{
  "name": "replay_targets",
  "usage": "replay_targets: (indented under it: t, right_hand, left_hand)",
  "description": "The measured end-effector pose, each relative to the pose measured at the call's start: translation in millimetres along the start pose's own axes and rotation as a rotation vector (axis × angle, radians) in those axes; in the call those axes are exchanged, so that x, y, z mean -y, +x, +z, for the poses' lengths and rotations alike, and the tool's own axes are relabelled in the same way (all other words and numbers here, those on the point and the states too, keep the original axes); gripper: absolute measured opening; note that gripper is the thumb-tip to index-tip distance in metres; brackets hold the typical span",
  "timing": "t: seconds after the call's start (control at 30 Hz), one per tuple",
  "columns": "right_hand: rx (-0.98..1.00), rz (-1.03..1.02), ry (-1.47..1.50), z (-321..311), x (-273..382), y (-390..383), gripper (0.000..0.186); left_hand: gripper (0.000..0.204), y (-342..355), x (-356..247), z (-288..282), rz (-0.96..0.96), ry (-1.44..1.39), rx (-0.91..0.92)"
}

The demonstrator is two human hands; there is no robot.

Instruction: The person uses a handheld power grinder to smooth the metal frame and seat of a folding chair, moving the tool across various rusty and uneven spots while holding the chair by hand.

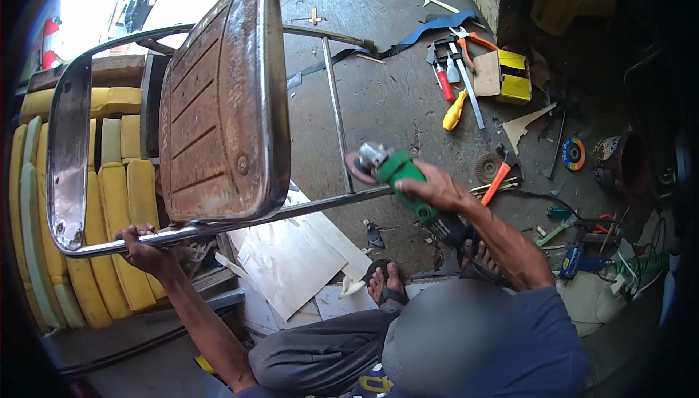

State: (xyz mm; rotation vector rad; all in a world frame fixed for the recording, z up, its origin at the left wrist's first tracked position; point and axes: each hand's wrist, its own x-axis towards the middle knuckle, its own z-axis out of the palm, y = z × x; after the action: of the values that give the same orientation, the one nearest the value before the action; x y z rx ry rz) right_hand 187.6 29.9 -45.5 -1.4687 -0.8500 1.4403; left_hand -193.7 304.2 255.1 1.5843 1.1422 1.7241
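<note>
A metal chair frame with a rusty brown seat pan (207,118) lies tilted on its side in front of me. My left hand (145,252) wraps around its shiny lower tube (196,233), close to the curved backrest end (69,180). In my right hand (437,187) is a green angle grinder (403,172), gripped around its body. The grinder's reddish disc (358,168) is beside the thin crossbar (336,107), near where that bar meets the lower tube. I cannot tell whether the disc touches the metal.
Yellow foam pads (116,209) are stacked at the left. Pale sheets (291,256) lie by my feet. A yellow-handled screwdriver (455,110), orange-handled pliers (473,41), a yellow box (514,78), an orange-handled hammer (497,182) and a flap disc (573,153) lie rightward. The grinder's cord (542,198) crosses the floor.
</note>
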Motion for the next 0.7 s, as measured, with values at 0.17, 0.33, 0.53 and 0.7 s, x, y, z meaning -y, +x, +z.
replay_targets:
  t: [0.17,0.33,0.53,0.7]
  right_hand:
    - [0.093,0.119,-0.191,10.6,18.3,-48.2,0.067]
    - [0.170,0.147,-0.296,-1.8,27.7,-44.5,0.063]
    - [0.098,0.073,-0.314,-4.8,41.5,-31.1,0.067]
    - [0.134,0.033,-0.253,1.3,37.7,-39.3,0.056]
  left_hand:
    - [0.016,-7.3,-4.7,6.3,0.010,0.005,-0.054]
    - [0.017,-7.0,-3.5,6.3,0.033,0.013,-0.025]
    - [0.017,-0.2,4.9,-10.6,0.033,0.023,0.044]
    - [0.021,-3.4,-0.7,-1.2,0.063,-0.008,0.009]
